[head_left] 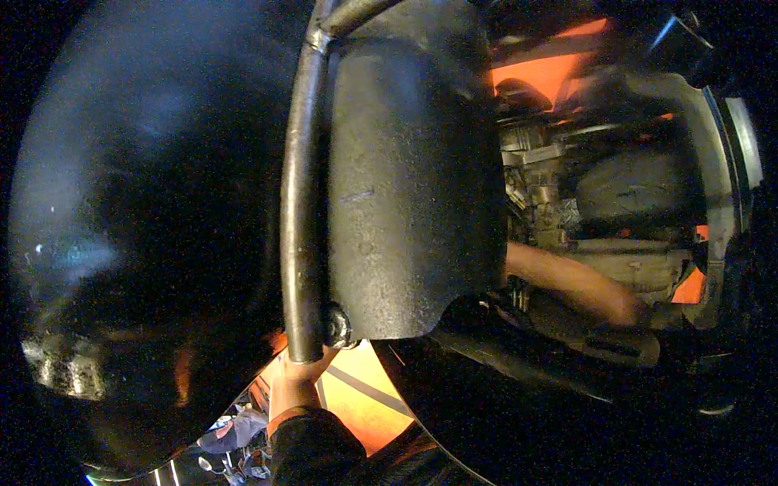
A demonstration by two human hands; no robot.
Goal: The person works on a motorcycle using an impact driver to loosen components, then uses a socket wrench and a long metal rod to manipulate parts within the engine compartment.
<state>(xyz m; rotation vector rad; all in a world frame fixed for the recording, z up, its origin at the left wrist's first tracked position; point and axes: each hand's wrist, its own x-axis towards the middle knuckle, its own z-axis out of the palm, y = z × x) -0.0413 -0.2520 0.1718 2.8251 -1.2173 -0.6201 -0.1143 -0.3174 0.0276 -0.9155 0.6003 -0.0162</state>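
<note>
A worn metal tube point(298, 211) runs upright through the middle, in front of a rough dark grey curved panel point(413, 186). My left hand point(293, 385) is at the tube's lower end, mostly behind it, and its fingers are hidden. A dark sleeve with an orange cuff point(312, 433) covers that wrist. Beside the hand, a shiny round fitting point(339, 326) sits at the panel's lower corner. Right of the panel, a blurred bare forearm point(571, 283), seemingly my right, passes behind the panel's edge; its hand is hidden.
A large glossy black curved surface point(138, 202) fills the left. Metal parts point(535, 174) and a dark rounded part point(636, 190) lie in the recess at right, with a pale frame point(717, 154) around it. Orange cloth with dark stripes point(369, 397) shows below.
</note>
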